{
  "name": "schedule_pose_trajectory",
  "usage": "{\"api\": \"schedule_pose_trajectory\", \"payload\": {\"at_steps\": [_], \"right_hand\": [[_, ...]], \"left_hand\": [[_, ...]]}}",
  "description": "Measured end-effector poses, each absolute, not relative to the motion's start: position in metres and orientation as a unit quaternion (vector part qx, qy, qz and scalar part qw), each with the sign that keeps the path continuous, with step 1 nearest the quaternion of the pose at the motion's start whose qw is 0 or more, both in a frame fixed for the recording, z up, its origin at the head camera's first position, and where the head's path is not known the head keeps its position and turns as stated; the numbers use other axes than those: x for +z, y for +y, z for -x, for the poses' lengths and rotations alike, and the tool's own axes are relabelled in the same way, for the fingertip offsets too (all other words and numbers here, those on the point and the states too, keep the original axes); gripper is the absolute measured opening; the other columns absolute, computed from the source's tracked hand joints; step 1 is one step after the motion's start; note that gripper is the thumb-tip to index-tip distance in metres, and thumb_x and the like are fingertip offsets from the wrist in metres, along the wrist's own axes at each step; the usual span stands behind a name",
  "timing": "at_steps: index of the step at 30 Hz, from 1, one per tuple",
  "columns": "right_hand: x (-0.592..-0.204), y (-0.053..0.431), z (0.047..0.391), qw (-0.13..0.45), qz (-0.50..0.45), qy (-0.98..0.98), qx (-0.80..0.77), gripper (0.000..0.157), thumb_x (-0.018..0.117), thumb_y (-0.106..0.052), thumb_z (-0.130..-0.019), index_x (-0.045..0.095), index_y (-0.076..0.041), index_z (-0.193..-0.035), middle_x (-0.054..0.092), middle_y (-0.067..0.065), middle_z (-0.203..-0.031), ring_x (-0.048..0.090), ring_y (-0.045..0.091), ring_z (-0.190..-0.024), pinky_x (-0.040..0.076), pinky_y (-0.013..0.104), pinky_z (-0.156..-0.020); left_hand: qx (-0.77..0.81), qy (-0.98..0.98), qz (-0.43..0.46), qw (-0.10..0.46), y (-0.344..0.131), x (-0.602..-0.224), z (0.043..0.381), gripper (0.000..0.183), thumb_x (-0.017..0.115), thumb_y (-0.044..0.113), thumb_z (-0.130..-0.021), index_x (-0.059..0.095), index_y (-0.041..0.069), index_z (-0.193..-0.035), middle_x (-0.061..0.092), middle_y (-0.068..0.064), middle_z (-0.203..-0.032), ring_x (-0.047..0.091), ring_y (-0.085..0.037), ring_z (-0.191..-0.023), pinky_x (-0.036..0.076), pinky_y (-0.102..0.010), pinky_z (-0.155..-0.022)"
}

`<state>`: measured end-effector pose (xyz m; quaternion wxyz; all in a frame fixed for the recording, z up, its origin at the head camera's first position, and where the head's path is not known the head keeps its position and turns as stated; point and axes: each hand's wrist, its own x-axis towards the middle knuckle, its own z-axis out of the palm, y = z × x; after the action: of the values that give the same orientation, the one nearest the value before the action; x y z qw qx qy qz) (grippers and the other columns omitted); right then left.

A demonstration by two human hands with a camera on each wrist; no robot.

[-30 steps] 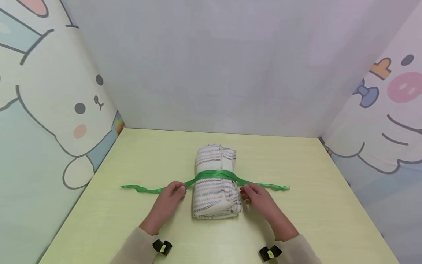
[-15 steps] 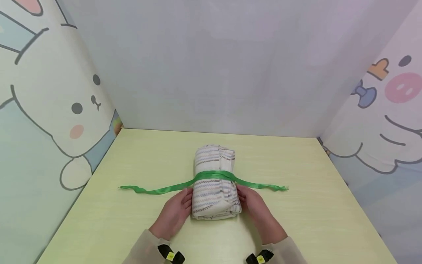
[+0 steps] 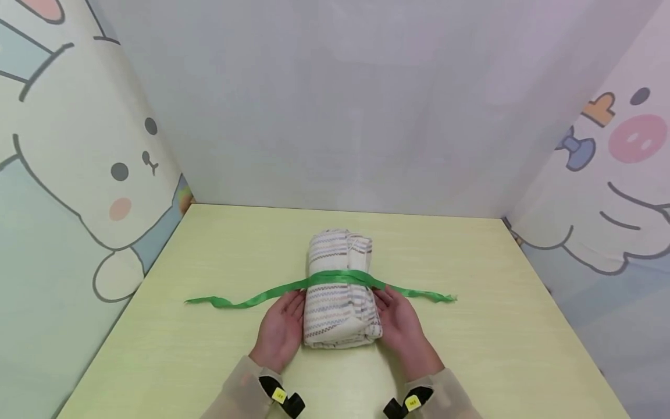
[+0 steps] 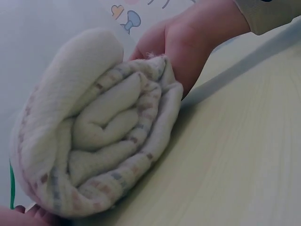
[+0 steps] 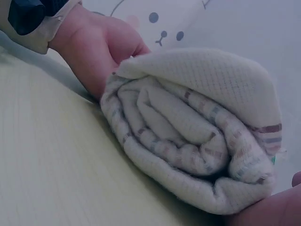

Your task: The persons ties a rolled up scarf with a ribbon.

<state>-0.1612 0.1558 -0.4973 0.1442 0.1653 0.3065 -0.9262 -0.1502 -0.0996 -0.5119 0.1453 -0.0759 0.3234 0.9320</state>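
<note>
A rolled cream cloth [image 3: 340,317] with striped bands, towel-like, lies lengthwise on the table. A green ribbon [image 3: 340,277] wraps over its middle, its two loose ends trailing left and right on the tabletop. My left hand [image 3: 282,331] is at the roll's left side, palm turned up, fingertips at its lower edge and partly hidden. On the other side my right hand [image 3: 402,326] mirrors it, fingers against the cloth just below the ribbon. The left wrist view shows the roll's spiral end [image 4: 108,127], with the right hand [image 4: 188,47] behind it.
The pale yellow table [image 3: 497,326] spreads around the roll. A plain light backdrop [image 3: 340,116] rises behind its far edge. Printed cartoon panels stand at the sides, a rabbit [image 3: 94,145] on the left and a pig [image 3: 617,174] on the right.
Both hands have come off the ribbon's sides, moved in against the roll and turned palms up. The roll and ribbon lie nearly as before.
</note>
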Motion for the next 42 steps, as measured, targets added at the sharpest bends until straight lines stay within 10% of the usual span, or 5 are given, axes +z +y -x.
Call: {"api": "schedule_pose_trajectory", "payload": {"at_steps": [7, 13, 20, 36, 42], "right_hand": [[-0.5, 0.153, 0.169, 0.089, -0.18, 0.303, -0.932, 0.067, 0.042, -0.021, -0.113, 0.003, 0.001, -0.163, 0.004, 0.017, -0.171, 0.009, 0.028, -0.156, 0.015, 0.035, -0.124], [-0.499, 0.154, 0.179, 0.048, -0.188, 0.325, -0.926, 0.051, 0.046, -0.017, -0.112, 0.023, -0.003, -0.155, 0.016, 0.023, -0.167, 0.016, 0.031, -0.155, 0.019, 0.037, -0.124], [-0.5, 0.155, 0.188, 0.025, -0.215, 0.325, -0.921, 0.017, 0.055, -0.013, -0.108, 0.045, -0.007, -0.12, 0.063, 0.008, -0.114, 0.048, 0.026, -0.133, 0.035, 0.037, -0.117], [-0.488, 0.149, 0.198, -0.029, -0.208, 0.39, -0.896, 0.019, 0.049, -0.013, -0.11, 0.044, -0.001, -0.123, 0.07, 0.011, -0.109, 0.066, 0.022, -0.106, 0.045, 0.039, -0.109], [-0.479, 0.142, 0.194, -0.043, -0.182, 0.433, -0.882, 0.042, 0.055, -0.018, -0.109, 0.042, 0.003, -0.144, 0.072, 0.012, -0.119, 0.069, 0.02, -0.111, 0.047, 0.039, -0.108]], "left_hand": [[0.958, 0.271, 0.07, 0.057, -0.096, -0.516, 0.155, 0.063, 0.029, 0.025, -0.115, -0.003, -0.001, -0.162, 0.005, -0.022, -0.17, 0.008, -0.032, -0.157, 0.016, -0.039, -0.125], [0.964, 0.248, 0.098, 0.024, -0.092, -0.515, 0.165, 0.041, 0.043, 0.019, -0.112, 0.03, 0.004, -0.148, 0.025, -0.021, -0.164, 0.035, -0.028, -0.147, 0.032, -0.037, -0.119], [0.94, 0.312, 0.137, -0.003, -0.085, -0.51, 0.177, 0.019, 0.054, 0.01, -0.108, 0.044, 0.003, -0.123, 0.056, -0.014, -0.128, 0.057, -0.022, -0.115, 0.043, -0.038, -0.11], [0.935, 0.33, 0.127, -0.029, -0.084, -0.498, 0.192, 0.007, 0.044, 0.002, -0.104, 0.043, 0.004, -0.097, 0.07, -0.025, -0.112, 0.069, -0.035, -0.106, 0.053, -0.043, -0.099], [0.922, 0.372, 0.099, -0.026, -0.085, -0.494, 0.191, 0.025, 0.047, 0.002, -0.106, 0.046, -0.003, -0.131, 0.071, -0.022, -0.116, 0.071, -0.029, -0.107, 0.055, -0.038, -0.096]]}}
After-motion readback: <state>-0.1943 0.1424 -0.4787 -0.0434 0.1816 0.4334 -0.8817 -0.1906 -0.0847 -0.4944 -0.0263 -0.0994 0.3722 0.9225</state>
